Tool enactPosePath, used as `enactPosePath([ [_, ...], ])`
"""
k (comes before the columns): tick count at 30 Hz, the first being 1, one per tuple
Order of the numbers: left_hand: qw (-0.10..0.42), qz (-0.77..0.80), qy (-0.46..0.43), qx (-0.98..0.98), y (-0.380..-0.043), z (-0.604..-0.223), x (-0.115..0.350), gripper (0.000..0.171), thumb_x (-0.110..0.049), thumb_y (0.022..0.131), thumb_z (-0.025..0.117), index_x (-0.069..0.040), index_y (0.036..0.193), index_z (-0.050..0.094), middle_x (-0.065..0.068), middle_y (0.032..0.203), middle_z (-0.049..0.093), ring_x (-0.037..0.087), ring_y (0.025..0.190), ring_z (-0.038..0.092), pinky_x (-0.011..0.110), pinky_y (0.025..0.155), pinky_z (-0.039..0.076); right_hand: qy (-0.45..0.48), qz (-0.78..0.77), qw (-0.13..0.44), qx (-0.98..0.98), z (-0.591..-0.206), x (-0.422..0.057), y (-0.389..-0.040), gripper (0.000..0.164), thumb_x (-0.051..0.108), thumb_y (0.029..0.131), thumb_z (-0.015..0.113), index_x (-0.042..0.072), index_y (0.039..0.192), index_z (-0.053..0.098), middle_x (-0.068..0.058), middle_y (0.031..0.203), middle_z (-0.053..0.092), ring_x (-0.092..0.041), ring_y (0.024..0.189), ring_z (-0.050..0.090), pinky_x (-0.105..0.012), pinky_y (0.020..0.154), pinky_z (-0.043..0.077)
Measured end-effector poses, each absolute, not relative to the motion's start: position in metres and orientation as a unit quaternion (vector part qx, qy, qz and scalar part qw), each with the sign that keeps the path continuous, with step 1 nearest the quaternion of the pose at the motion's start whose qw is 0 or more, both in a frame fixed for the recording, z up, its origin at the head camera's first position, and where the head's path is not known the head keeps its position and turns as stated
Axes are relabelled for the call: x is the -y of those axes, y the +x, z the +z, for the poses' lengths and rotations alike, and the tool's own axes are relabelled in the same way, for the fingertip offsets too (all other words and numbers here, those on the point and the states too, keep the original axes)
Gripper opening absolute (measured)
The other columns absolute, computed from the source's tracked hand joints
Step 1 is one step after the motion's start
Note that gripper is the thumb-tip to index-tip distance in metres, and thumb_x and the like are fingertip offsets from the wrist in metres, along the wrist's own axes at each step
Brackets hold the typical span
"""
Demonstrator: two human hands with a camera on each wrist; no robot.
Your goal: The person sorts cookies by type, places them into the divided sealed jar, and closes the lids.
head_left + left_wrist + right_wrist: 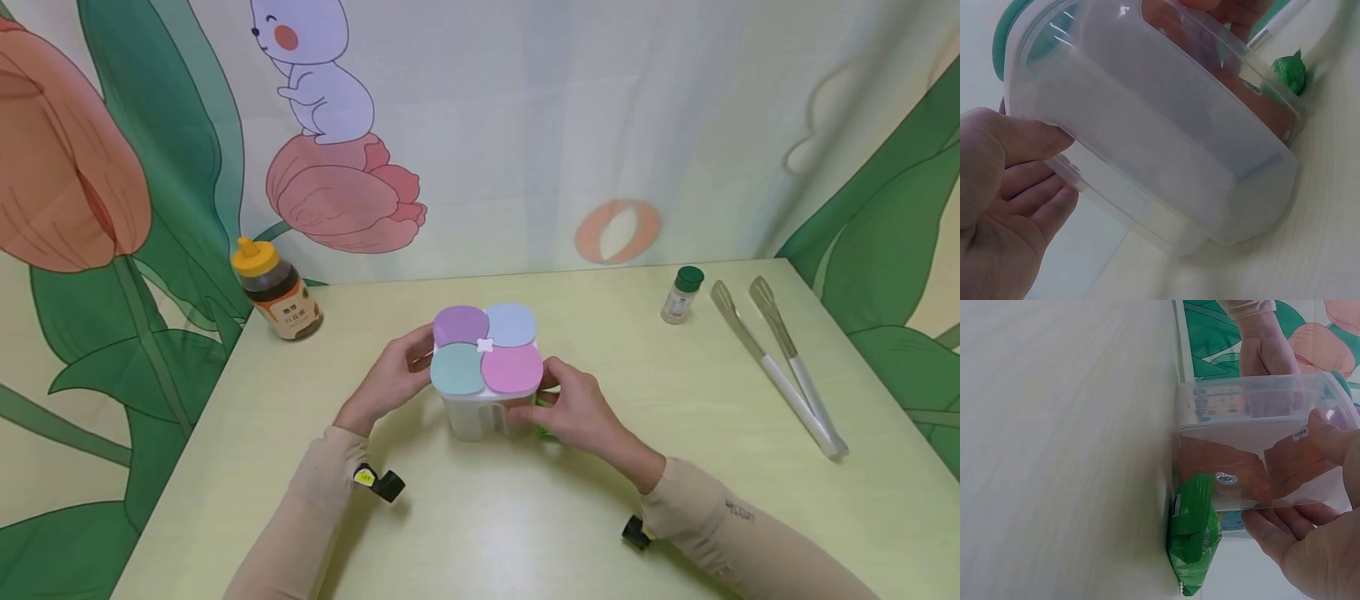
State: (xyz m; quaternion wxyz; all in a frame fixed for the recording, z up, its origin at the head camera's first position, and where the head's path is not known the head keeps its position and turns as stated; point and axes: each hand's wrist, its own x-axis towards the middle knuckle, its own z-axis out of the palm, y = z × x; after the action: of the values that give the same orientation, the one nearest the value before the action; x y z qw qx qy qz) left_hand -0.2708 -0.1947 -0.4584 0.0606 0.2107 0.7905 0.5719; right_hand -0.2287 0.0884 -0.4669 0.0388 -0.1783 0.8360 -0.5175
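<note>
A clear plastic storage box (468, 417) stands on the table in the head view. Its lid has purple, pale blue, green and pink flaps (512, 369) around a small white knob. My left hand (393, 371) grips the box's left side near the rim, thumb in front and fingers behind. On the opposite side my right hand (577, 408) holds it between thumb and fingers. Brown packets (1222, 465) show through the wall of the right-hand compartment. Right beside the box lies a green packet (1194, 537), mostly hidden behind my right hand in the head view.
At the back left stands a brown bottle with a yellow cap (277, 292). A small green-capped shaker jar (681, 296) is at the back right, with metal tongs (787, 375) lying farther right. A printed curtain (487, 167) hangs behind the table (510, 533).
</note>
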Motion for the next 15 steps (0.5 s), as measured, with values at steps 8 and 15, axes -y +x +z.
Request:
enactPosePath([
  [8, 0.055, 0.578, 0.203, -0.788, -0.2708, -0.4585, 0.1928, 0.058, 0.004, 0.091, 0.062, -0.002, 0.145, 0.042, 0.016, 0.148, 0.046, 0.031, 0.137, 0.044, 0.038, 0.11, 0.041, -0.186, -0.52, 0.037, -0.833, -0.4682, -0.0892, -0.2289, 0.047, 0.024, 0.07, 0.089, 0.008, 0.102, 0.058, -0.004, 0.099, 0.064, -0.021, 0.092, 0.064, -0.031, 0.084, 0.059],
  [15, 0.042, 0.568, 0.188, -0.801, -0.2709, -0.46, 0.1929, 0.057, 0.003, 0.09, 0.064, -0.002, 0.143, 0.046, 0.017, 0.145, 0.049, 0.032, 0.134, 0.047, 0.042, 0.108, 0.043, -0.187, -0.52, 0.044, -0.832, -0.4642, -0.0906, -0.2296, 0.047, 0.024, 0.071, 0.088, 0.009, 0.105, 0.059, -0.003, 0.102, 0.065, -0.021, 0.094, 0.064, -0.031, 0.084, 0.059],
])
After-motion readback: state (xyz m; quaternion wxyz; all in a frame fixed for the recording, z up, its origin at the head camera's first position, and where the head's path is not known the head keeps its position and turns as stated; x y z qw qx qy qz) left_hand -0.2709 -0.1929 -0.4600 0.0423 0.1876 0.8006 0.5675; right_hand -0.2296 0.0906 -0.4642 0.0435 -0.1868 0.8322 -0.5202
